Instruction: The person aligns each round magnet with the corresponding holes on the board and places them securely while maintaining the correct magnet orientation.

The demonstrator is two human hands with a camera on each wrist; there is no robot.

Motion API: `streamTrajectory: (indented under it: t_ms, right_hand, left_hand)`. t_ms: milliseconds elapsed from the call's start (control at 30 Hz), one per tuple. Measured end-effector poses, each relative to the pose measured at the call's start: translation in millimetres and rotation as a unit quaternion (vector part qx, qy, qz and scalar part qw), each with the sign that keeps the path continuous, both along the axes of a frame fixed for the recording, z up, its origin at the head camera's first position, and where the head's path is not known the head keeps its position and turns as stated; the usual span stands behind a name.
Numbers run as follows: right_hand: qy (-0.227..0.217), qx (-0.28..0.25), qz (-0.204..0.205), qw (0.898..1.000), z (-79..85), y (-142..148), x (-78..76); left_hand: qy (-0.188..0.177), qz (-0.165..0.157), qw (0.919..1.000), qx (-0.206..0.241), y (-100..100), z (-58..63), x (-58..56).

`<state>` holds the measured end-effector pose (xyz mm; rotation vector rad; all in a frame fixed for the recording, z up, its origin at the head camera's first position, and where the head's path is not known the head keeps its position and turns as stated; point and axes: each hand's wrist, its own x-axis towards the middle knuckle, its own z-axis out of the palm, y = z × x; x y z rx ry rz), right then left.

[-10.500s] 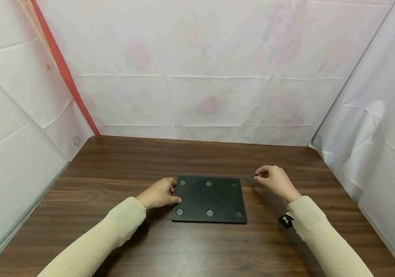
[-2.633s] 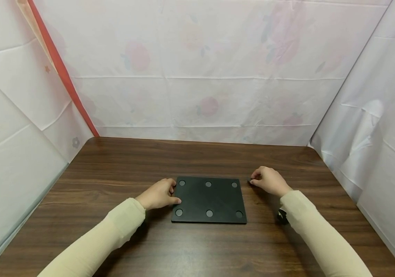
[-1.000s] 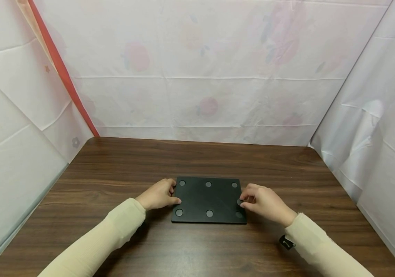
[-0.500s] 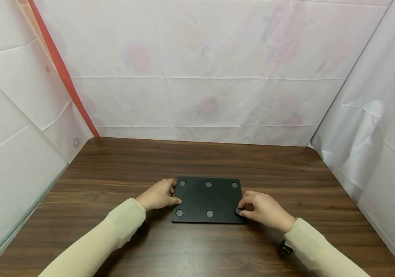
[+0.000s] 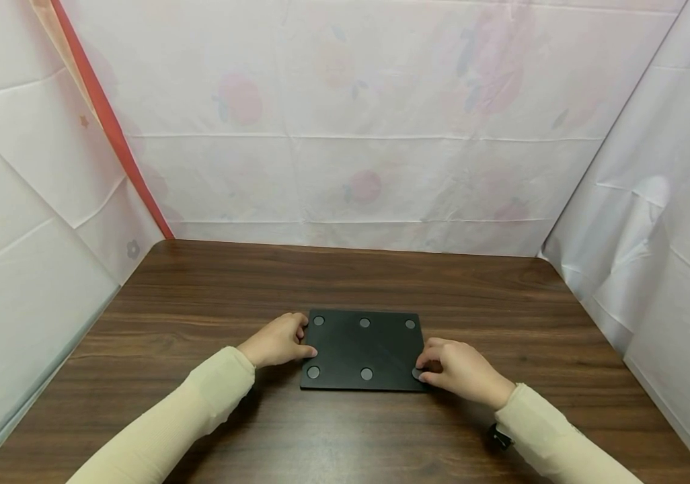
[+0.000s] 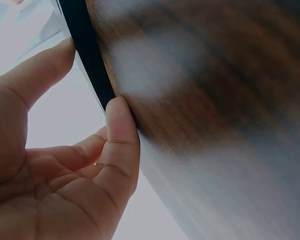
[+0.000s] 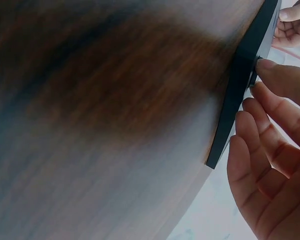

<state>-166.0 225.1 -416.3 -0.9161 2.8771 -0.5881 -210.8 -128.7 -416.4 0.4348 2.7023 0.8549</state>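
A black rectangular board lies flat on the table, with round recesses along its far and near edges. Grey discs, such as the one at the near middle, sit in several of them. My left hand holds the board's left edge, thumb on top and fingers along the side. At the near right corner my right hand pinches a small grey disc between thumb and index finger, right at the recess there; the fingers partly cover it. In the right wrist view, the thin disc stands slightly proud of the board.
The dark wood-grain table extends all round the board. White patterned curtains hang behind and at both sides, with a red strip at the left. A small black device is strapped under the right wrist.
The far right recess has gained a grey disc. My right hand has since picked up another disc right of the board and brought it to the near right recess. My left hand has stayed put.
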Motion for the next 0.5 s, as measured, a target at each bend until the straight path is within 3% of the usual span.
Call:
streamTrajectory:
  t_ms: [500]
  right_hand:
    - [0.003,0.007,0.003,1.000,0.7,-0.3,-1.0]
  left_hand:
    - [0.004,-0.001,1.0000,-0.004,-0.1,-1.2,-0.7]
